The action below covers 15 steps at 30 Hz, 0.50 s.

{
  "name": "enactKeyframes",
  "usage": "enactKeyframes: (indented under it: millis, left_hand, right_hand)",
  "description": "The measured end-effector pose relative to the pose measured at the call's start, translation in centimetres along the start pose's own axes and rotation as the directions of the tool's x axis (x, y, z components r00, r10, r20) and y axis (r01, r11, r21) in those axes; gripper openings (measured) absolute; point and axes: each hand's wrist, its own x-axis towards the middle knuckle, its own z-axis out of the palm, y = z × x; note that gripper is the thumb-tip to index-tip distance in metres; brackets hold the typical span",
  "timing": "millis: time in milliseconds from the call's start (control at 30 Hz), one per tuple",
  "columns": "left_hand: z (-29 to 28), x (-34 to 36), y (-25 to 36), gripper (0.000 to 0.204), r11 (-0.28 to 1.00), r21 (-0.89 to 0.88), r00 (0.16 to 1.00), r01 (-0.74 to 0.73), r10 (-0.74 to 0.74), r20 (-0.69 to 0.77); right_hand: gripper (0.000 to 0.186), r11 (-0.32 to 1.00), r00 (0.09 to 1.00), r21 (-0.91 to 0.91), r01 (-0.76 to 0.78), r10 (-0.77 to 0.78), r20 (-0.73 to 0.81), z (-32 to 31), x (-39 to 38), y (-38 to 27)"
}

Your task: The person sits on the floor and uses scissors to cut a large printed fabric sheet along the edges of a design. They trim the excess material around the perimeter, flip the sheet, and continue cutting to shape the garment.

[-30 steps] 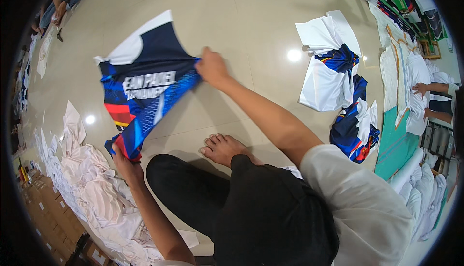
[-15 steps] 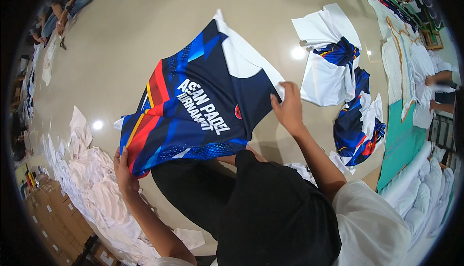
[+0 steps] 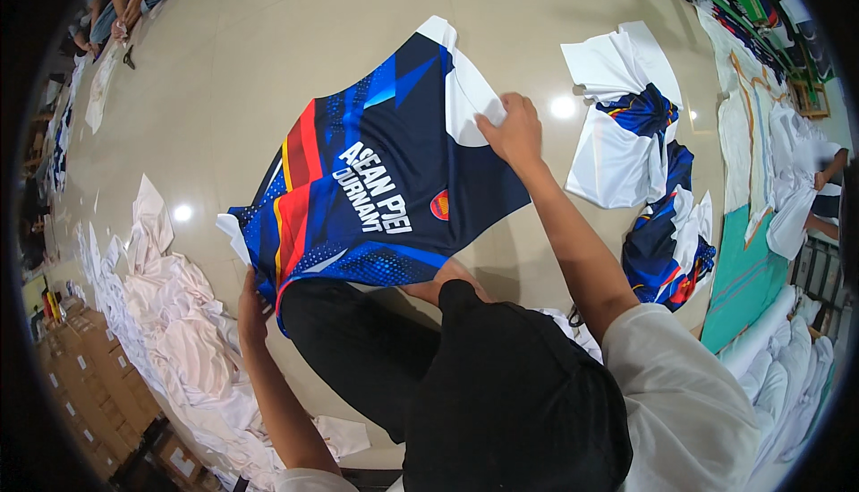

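Note:
A navy, blue and red jersey piece (image 3: 412, 152) with white lettering and a round red badge is spread over the floor and my bent left leg. White cloth (image 3: 470, 103) shows inside its curved neckline. My right hand (image 3: 512, 130) is closed at the shoulder beside that neckline, thumb on the white cloth, with some fingers hidden. At the jersey's lower left edge, my left hand (image 3: 255, 307) grips the hem. Its fingertips are partly covered by fabric. A small white flap (image 3: 233, 236) sticks out above the left hand.
To the right lie crumpled white and blue pieces (image 3: 617, 156) and another navy bundle (image 3: 662, 255). White cloth heaps (image 3: 183, 313) and cardboard boxes (image 3: 89, 385) stand at the left. Other people's hands (image 3: 119, 29) show at the upper left. A green cloth (image 3: 747, 259) lies far right.
My right hand has moved up and slightly left from the shoulder's outer edge toward the neckline. The jersey lies flatter and has shifted right; my left hand has moved slightly right along its lower edge.

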Motion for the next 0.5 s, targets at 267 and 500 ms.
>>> enactKeyframes:
  millis: [267,500]
  left_hand:
    - [0.6,9.6,-2.5,0.085,0.911,0.244,0.9,-0.334,0.385,-0.206]
    - [1.5,2.1,-4.8,0.065,0.979,0.011,0.964,-0.203,0.202,-0.175]
  right_hand:
    - [0.054,0.982,0.945,0.039,-0.184,0.166,0.28,1.1,3.8,-1.9]
    - [0.059,0.98,0.934,-0.126,-0.156,0.188,0.303,-3.6,-0.8,-1.3]
